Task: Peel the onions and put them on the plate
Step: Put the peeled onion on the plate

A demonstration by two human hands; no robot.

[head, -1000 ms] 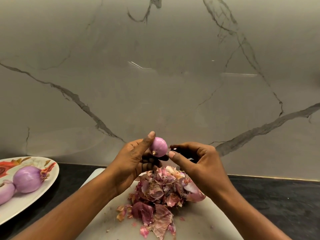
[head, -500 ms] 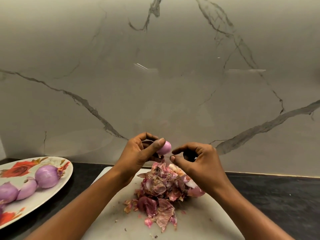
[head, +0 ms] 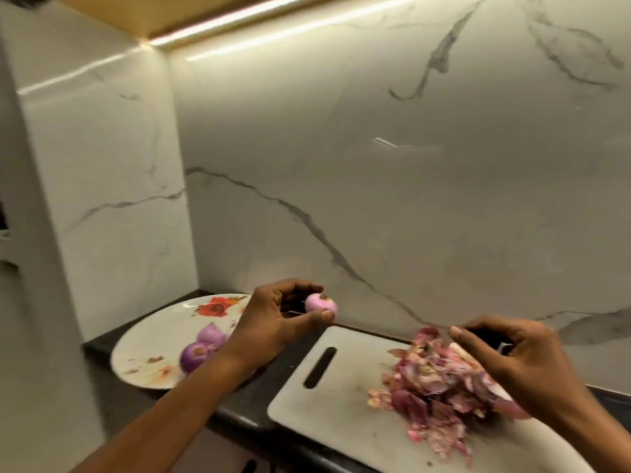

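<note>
Left hand has the little peeled onion pinched between thumb and fingertips, held up in the air. The plate with its peeled onions sits at about 8 o'clock from it, so I'd guess it's a short drop for that hand. Right hand is way off at 3 o'clock over the peel pile, fingers curled round some dark object too blurry to name.
</note>
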